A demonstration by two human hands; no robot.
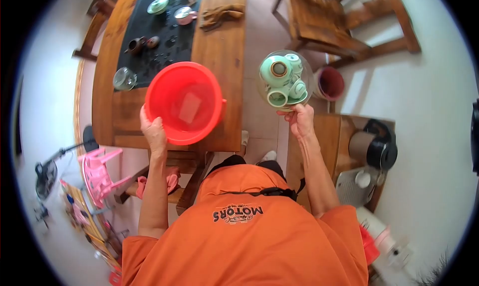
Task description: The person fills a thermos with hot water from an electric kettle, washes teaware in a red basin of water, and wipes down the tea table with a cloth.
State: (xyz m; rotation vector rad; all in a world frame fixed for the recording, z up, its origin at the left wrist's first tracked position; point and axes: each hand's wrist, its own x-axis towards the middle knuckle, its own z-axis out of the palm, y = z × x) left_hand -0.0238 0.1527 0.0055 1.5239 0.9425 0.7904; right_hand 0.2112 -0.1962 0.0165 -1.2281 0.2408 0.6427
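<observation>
My left hand (154, 132) is closed on the near left rim of a red plastic bucket (158, 89), which hangs over the wooden table's corner. Inside, a pale patch shows at its bottom; I cannot tell whether this is a label or a reflection. Out to the right, my right hand (300, 121) grips the near edge of a clear bowl (308, 69). This bowl carries a light green teapot (272, 76) and several matching cups (277, 98), piled together. Most of the right fingers are hidden under the bowl.
On the wooden table (222, 51) lies a wet black mat (172, 36) with a lidded bowl (157, 5), a pink-rimmed pot (184, 15) and a glass jar (124, 79). A brown cloth (222, 15) lies alongside. A chair (319, 16), dark red bin (330, 83) and kettle (381, 148) stand right.
</observation>
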